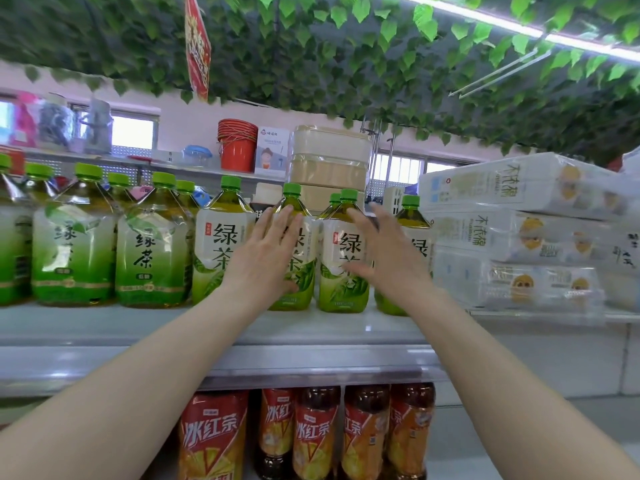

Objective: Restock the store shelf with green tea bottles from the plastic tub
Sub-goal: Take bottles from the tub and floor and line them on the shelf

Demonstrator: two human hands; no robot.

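Both hands are up at the shelf (311, 327), and neither one holds a bottle. The left hand (266, 258) lies flat, fingers straight, on the front of one green tea bottle (306, 271). I think it is pushing that bottle back so it lines up with the others. The right hand (384, 258) is open too, with its fingers spread, in front of the next bottle (341, 258). I cannot tell if it touches it.

The bottles stand up straight, side by side, with their labels facing out. That looks like it is so shoppers can read them.

I count four white-label bottles in the front row, and one more green cap (334, 197) peeks out behind. To the left are bigger green-label bottles (152, 251); I count six caps there. On the lower shelf I see five red tea bottles (317, 441). On the right, white paper packs (512, 233) are piled in three layers.

The plastic tub is not in view, so I cannot tell how many bottles are left to put up.
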